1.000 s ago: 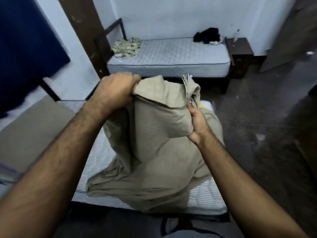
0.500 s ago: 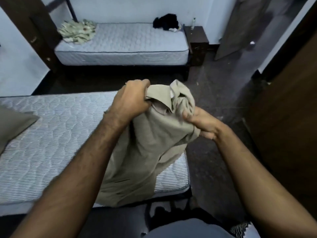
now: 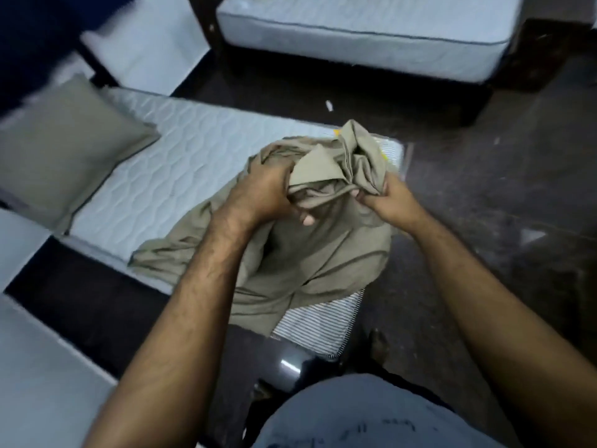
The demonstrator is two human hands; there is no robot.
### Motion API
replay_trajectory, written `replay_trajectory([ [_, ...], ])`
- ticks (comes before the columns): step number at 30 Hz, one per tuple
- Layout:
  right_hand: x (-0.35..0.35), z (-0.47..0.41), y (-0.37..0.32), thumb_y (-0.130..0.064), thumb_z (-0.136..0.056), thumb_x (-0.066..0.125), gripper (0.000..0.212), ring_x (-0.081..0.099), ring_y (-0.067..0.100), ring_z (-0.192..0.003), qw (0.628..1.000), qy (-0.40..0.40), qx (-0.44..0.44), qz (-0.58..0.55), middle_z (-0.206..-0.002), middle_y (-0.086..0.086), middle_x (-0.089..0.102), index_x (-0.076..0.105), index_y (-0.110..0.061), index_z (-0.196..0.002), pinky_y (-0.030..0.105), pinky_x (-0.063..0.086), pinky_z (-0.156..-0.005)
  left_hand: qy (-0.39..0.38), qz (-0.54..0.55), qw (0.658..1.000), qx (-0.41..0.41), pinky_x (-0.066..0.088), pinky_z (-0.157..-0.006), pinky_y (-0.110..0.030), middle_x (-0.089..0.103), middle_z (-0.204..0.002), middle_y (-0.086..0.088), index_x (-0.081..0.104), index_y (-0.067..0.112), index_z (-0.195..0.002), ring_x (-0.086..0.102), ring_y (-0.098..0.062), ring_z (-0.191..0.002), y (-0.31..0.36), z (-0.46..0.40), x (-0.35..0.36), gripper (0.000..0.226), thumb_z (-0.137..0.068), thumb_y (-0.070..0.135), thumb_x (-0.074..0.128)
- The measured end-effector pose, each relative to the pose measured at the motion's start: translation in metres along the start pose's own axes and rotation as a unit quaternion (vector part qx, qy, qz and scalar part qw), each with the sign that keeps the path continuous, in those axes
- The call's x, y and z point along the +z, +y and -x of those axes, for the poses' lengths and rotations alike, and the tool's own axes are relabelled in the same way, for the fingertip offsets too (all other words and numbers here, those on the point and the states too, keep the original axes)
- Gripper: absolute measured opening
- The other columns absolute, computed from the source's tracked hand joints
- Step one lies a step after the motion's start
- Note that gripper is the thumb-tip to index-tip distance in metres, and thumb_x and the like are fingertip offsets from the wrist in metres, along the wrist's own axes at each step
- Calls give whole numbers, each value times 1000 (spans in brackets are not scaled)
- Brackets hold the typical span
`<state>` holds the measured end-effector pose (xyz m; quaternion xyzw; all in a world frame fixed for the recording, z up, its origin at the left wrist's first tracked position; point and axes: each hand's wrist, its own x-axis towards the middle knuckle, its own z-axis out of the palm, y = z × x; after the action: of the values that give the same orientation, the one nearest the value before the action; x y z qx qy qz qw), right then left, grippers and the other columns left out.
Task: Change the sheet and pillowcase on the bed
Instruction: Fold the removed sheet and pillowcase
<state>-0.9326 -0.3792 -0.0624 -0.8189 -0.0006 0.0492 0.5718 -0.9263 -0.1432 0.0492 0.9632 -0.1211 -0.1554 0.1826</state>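
Note:
A crumpled olive-tan sheet (image 3: 310, 253) is bunched over the foot end of the bare quilted mattress (image 3: 181, 176). My left hand (image 3: 265, 195) grips a gathered fold of it, fingers curled into the cloth. My right hand (image 3: 387, 198) pinches the bunched top edge from the right side. The rest of the sheet hangs down over the mattress corner towards me. A pillow in an olive-tan pillowcase (image 3: 61, 150) lies at the left end of the mattress, apart from both hands.
A second bed with a bare mattress (image 3: 371, 30) stands across the dark floor (image 3: 500, 189) at the back. A dark bed frame (image 3: 87, 302) edges the near bed. White wall (image 3: 32, 367) fills the lower left. My foot (image 3: 379, 345) shows near the bed corner.
The view has tilted down and swung left, so the pillow shows. Both hands have lowered the bunched sheet onto the mattress foot and drawn closer together.

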Motion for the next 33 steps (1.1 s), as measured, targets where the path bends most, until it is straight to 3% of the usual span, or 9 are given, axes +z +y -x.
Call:
replay_trajectory([
  [2,-4,-8,-4,-4,-91,70,31,60,-16,-87,999,-5,-8,-37,-113,-5,66,63,-8,-121,8,45,-86,-47,-68,991,-102,50,-90,-36,62,-122,-9,56,21,-118,57,-30,-116,1,4,14,82,-49,41,96],
  [4,-2,-14,-8,-7,-92,71,29,60,-11,-95,998,-50,-16,-39,-112,-8,67,63,-13,-119,8,47,-89,-28,-107,976,-188,53,-89,-43,62,-120,-16,56,16,-108,60,-36,-113,4,12,28,53,-68,25,88],
  [7,7,-15,-5,-7,-94,67,30,62,-7,-103,989,-119,-36,-80,-121,1,67,62,-10,-124,20,48,-100,167,-95,928,-320,48,-93,-48,61,-119,-24,55,5,-117,59,-44,-112,11,34,41,30,-88,-2,52],
  [12,-1,-6,-14,-43,-81,79,55,69,15,-109,963,-229,12,-143,-114,1,74,66,-9,-123,35,54,-96,386,239,803,-385,44,-58,-25,67,-89,-8,62,9,-100,66,-27,-86,17,78,37,31,-73,4,76],
  [15,-23,4,-23,-20,-85,77,46,67,30,-114,923,-323,57,-202,-120,14,71,64,-5,-127,48,50,-103,432,390,731,-355,46,-51,-16,61,-80,4,56,14,-98,58,-10,-71,48,101,56,42,-67,-2,80],
  [20,-82,33,-22,-25,-83,75,34,70,29,-101,863,-452,144,-176,-112,15,73,74,-8,-113,48,54,-96,355,468,751,-304,59,-83,-39,75,-99,-12,67,5,-104,71,-20,-89,97,128,112,46,-60,12,71],
  [23,-117,44,-9,-34,-86,64,41,71,21,-99,834,-518,137,-130,-113,11,74,69,-8,-118,36,59,-89,253,500,790,-250,56,-76,-24,75,-91,-6,68,5,-101,68,-8,-81,141,135,135,31,-71,-3,68],
  [27,-150,35,-7,-40,-79,68,44,71,6,-91,815,-572,73,-57,-98,-2,77,66,-11,-111,18,55,-75,209,574,766,-200,56,-70,-23,70,-89,-5,64,0,-111,66,-15,-82,198,117,140,43,-69,-4,66],
  [33,-206,8,-2,-68,-55,83,81,65,-10,-96,769,-636,-16,-62,-97,-24,74,58,-18,-113,8,48,-81,220,630,728,-158,58,-75,-26,71,-98,-9,61,4,-116,69,-16,-84,278,35,134,51,-65,-1,69],
])
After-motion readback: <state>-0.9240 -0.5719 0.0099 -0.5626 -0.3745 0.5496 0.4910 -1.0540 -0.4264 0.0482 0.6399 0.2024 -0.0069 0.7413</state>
